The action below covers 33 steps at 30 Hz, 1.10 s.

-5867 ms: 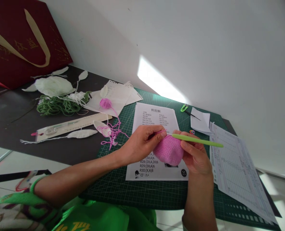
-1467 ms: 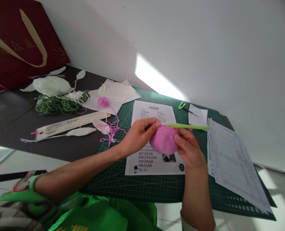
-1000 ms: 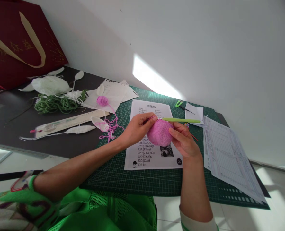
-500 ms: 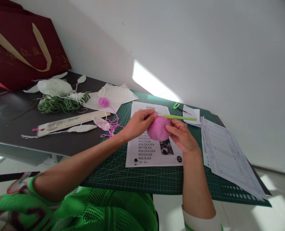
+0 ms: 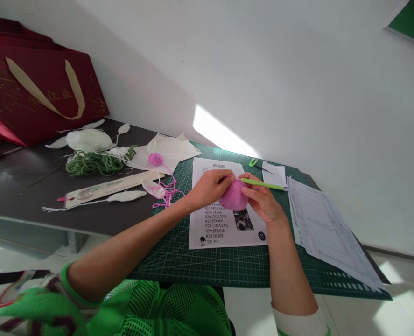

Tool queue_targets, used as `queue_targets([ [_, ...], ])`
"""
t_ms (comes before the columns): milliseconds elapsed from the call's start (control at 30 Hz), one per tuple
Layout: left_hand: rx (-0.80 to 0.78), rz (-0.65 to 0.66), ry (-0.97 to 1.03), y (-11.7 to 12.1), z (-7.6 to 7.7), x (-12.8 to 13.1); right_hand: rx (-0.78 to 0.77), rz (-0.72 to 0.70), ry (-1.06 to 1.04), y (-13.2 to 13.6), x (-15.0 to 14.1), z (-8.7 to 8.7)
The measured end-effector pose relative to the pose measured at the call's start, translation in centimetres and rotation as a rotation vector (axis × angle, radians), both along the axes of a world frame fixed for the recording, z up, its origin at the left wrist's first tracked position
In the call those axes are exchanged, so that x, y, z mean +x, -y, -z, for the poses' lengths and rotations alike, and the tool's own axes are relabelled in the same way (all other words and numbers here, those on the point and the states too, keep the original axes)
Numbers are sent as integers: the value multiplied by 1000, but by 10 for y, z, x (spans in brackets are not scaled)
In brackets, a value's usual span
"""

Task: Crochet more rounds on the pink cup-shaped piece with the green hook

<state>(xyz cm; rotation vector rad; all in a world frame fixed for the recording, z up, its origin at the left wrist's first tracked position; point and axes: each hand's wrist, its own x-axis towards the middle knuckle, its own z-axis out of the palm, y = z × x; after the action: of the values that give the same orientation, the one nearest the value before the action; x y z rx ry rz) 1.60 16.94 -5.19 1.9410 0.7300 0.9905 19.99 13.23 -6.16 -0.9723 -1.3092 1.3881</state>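
Both hands meet over a printed pattern sheet (image 5: pixel 224 228) on the green cutting mat (image 5: pixel 207 263). My left hand (image 5: pixel 208 188) pinches the edge of a round pink crocheted piece (image 5: pixel 232 197) and a strand of pink yarn. My right hand (image 5: pixel 263 201) cups the piece from the right and holds a light green crochet hook (image 5: pixel 263 184), its tip at the top of the piece. A small ball of pink yarn (image 5: pixel 155 159) lies on white papers to the left, with loose pink strands (image 5: pixel 164 191) trailing toward the hands.
Green yarn (image 5: pixel 94 163) and white crocheted pieces (image 5: pixel 87 139) lie on the dark table (image 5: pixel 17 186) at left, beside a long packaged strip (image 5: pixel 112 187). A dark red gift bag (image 5: pixel 42 100) leans on the wall. Green snips (image 5: pixel 254 162) and a printed table sheet (image 5: pixel 329 233) lie right.
The view has tilted up and back a little. Both hands stay on the pink piece, and the hook has shifted slightly against its top edge.
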Motion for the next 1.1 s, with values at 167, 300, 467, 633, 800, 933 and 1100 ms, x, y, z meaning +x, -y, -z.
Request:
queue_targets([
  [167, -46, 50, 4, 3, -2, 1, 51, 88, 32, -2, -3, 3],
  [300, -134, 109, 37, 3, -1, 2, 119, 176, 67, -5, -8, 5],
  [467, -326, 208, 133, 4, 2, 4, 199, 318, 114, -3, -14, 4],
  [633, -511, 259, 221, 6, 4, 5, 251, 419, 123, 2, -16, 2],
  [800, -587, 265, 275, 11, 1, 5, 287, 479, 121, 4, -16, 2],
  [933, -622, 271, 310, 14, -2, 7, 310, 512, 140, 4, -16, 1],
  [1100, -659, 251, 371, 16, -2, 7, 344, 514, 193, 8, -17, -1],
])
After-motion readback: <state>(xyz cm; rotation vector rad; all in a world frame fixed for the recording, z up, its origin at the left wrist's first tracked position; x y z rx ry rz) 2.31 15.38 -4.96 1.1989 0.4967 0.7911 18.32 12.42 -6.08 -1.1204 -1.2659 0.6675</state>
